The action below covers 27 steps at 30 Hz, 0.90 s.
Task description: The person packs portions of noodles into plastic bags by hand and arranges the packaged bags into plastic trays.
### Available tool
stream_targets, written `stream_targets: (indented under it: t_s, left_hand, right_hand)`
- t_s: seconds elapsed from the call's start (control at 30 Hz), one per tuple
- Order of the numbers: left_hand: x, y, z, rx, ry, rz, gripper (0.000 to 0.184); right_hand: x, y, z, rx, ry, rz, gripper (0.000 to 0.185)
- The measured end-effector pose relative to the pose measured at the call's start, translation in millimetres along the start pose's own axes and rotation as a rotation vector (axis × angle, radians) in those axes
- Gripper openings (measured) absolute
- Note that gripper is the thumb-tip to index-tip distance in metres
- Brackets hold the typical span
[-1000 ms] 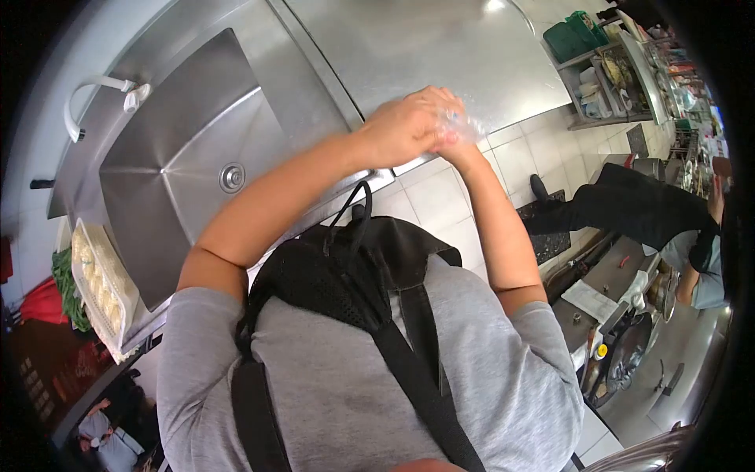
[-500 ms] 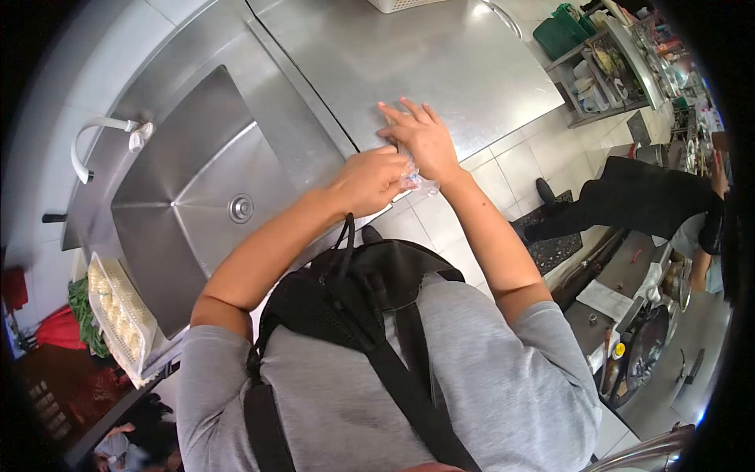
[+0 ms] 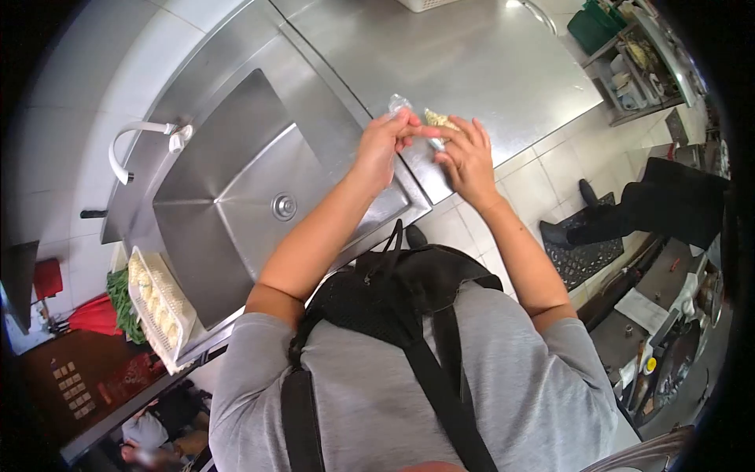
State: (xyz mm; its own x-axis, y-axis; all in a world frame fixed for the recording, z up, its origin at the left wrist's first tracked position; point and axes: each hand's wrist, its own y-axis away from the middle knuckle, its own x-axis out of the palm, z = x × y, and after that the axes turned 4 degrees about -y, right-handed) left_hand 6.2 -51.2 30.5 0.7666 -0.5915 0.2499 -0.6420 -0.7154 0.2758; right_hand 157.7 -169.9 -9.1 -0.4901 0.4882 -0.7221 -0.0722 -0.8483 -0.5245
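Observation:
My left hand [image 3: 381, 141] is pinched closed on a crumpled piece of clear plastic [image 3: 399, 103], which sticks up past its fingers. Just to the right, my right hand [image 3: 469, 153] has its fingers curled round a small pale yellow-green item [image 3: 439, 120], whose upper part shows above them. The fingertips of both hands meet or nearly meet over the front edge of the steel table [image 3: 472, 71]. What the yellow-green item is cannot be made out.
A steel sink [image 3: 228, 173] with a white faucet [image 3: 141, 138] lies at the left. Beside it stands a white basket [image 3: 169, 307] of pale food. At the right are a person in dark trousers [image 3: 668, 204], a floor mat [image 3: 590, 248] and shelves with a green crate [image 3: 594, 27].
Both hands have moved up and apart slightly; the right fingers have curled from spread. The plastic now shows above my left hand, and the yellow-green item has come into sight at my right.

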Motion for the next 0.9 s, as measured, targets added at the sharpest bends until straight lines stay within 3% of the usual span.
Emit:
stream_targets:
  t_s: [0.07, 0.1, 0.2, 0.3, 0.4, 0.5, 0.6, 0.7, 0.8, 0.9]
  left_hand:
    - [2.5, -0.8, 2.1, 0.131, -0.143, 0.019, 0.022]
    - [4.1, -1.5, 4.6, 0.356, -0.374, 0.027, 0.029]
    - [-0.3, 8.4, 0.1, 0.961, -1.405, -0.004, 0.038]
    - [0.6, 6.2, 6.9, 0.798, -1.251, -0.06, 0.047]
    - [0.7, 16.6, -1.9, 0.405, -1.123, 0.039, 0.055]
    - [5.9, 17.8, -12.4, -0.015, -0.652, 0.544, 0.063]
    - [7.7, 5.4, -11.7, 0.745, -1.13, 0.268, 0.055]
    - [10.5, 6.3, -22.1, 0.913, -1.445, 0.082, 0.048]
    - [8.3, 14.2, -26.8, 0.333, -1.407, 0.392, 0.058]
    - [7.3, 5.8, -21.7, 0.401, -1.016, 0.515, 0.069]
  right_hand:
    - [0.3, -6.1, -6.7, -0.004, -0.018, 0.029, 0.017]
    - [-1.6, -11.1, -8.6, -0.024, -0.033, 0.002, 0.014]
    - [5.2, -14.9, -19.1, -0.012, -0.05, -0.036, 0.014]
    - [10.3, -19.8, -22.6, -0.007, -0.037, -0.095, 0.014]
    - [12.0, -19.8, -20.5, 0.025, -0.007, -0.091, 0.01]
    - [12.8, -19.3, -22.8, 0.059, -0.019, -0.071, 0.012]
    - [14.7, -21.5, -16.2, 0.165, -0.086, -0.189, 0.013]
    - [11.9, -21.5, -18.3, 0.067, 0.007, -0.122, 0.013]
    - [12.5, -21.7, -18.9, 0.077, -0.01, -0.106, 0.013]
    - [8.7, -23.0, -12.7, 0.176, -0.074, -0.1, 0.011]
